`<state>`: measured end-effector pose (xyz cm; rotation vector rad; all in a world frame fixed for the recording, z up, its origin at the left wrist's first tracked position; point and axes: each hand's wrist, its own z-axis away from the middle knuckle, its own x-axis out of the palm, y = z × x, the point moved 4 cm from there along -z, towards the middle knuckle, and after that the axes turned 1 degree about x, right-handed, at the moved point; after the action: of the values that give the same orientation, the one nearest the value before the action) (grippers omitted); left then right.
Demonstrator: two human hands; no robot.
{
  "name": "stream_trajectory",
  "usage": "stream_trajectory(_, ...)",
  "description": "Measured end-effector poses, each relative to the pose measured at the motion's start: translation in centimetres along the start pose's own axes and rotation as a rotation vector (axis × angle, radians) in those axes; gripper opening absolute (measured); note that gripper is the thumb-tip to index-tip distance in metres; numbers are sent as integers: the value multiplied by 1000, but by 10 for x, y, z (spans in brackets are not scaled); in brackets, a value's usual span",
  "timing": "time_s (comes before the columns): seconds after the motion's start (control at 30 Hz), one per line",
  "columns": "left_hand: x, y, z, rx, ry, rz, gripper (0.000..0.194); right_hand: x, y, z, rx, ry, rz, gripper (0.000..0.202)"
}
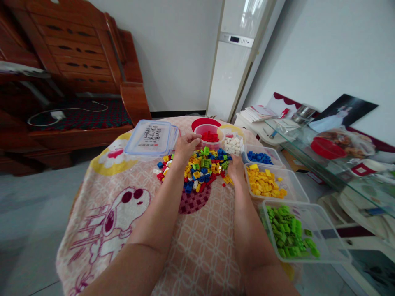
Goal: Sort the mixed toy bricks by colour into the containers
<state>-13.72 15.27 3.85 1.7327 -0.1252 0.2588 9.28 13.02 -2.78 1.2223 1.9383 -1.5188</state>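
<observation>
A heap of mixed toy building bricks [205, 166] in blue, yellow, green, red and white lies on the cloth-covered table. My left hand [187, 146] is at the left edge of a round clear tub [212, 144] with red bricks [210, 136] in it. Its thumb and fingers are drawn together; whatever is between them is too small to make out. At the heap's right edge, my right hand [236, 167] reaches down beside green and yellow bricks, its fingertips partly hidden. White bricks [233, 144] lie just beyond it.
Along the right side stand clear boxes of blue bricks [259, 158], yellow bricks [265, 183] and green bricks [290, 232]. Blue-rimmed lids [148, 137] lie at the back left. A glass-topped table [333, 164] stands to the right, a wooden bench [77, 131] at far left.
</observation>
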Motion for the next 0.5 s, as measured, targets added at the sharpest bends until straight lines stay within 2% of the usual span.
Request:
stream_trajectory(0.13, 2, 1, 2, -18, 2, 2, 19, 4, 2, -5, -15, -33, -22, 57)
stream_trajectory(0.3, 1, 1, 1, -22, 15, 7, 18, 5, 7, -5, 41, 5, -19, 46)
stream_trajectory(0.4, 0, 1, 1, -14, 15, 7, 17, 4, 3, -4, -7, 16, -12, 48)
stream_trajectory(0.5, 0, 1, 0, -15, 13, 9, 18, 6, -2, -4, -41, -25, -1, 51)
